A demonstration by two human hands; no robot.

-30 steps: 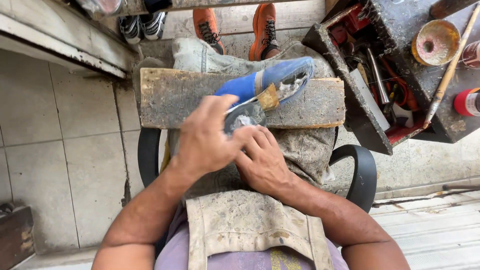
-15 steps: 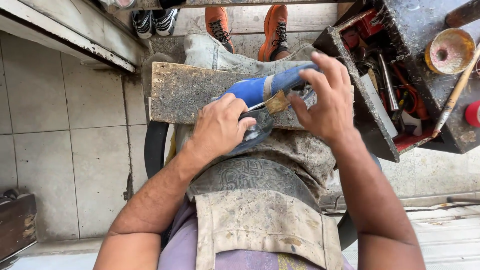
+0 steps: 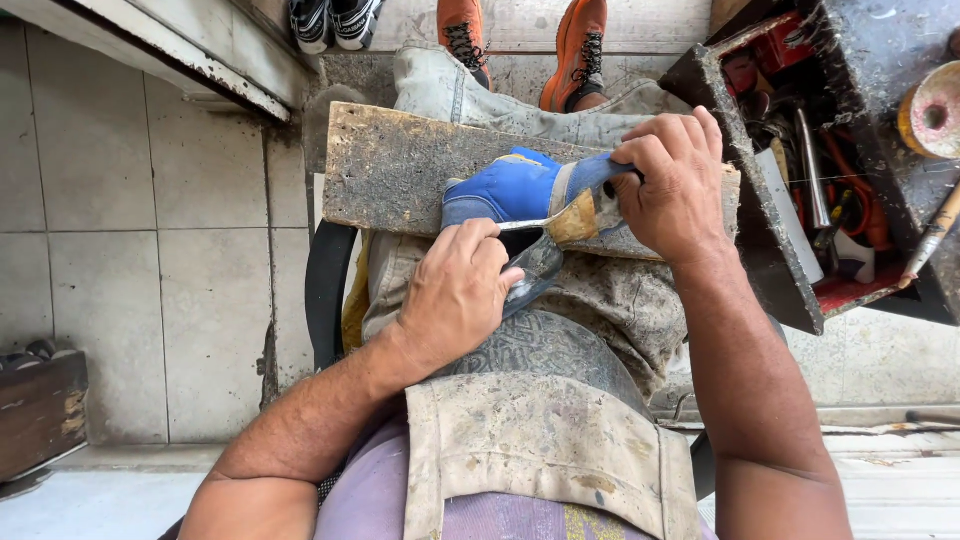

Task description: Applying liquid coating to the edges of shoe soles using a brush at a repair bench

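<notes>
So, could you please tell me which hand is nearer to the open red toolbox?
Right. The right hand grips the blue shoe beside the toolbox; the left hand is farther.

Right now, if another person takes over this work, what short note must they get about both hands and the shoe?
Left hand: closed around the clear sole at the shoe's near edge, pulling it away from the upper.
Right hand: grips the far end of the blue shoe, pressing it on the wooden board that lies across the lap.
Tool box: open, to the right of the board.
Done: sole partly parted from the upper; yellowish glue shows at the seam.
Left: the rest of the sole is not yet free.
</notes>
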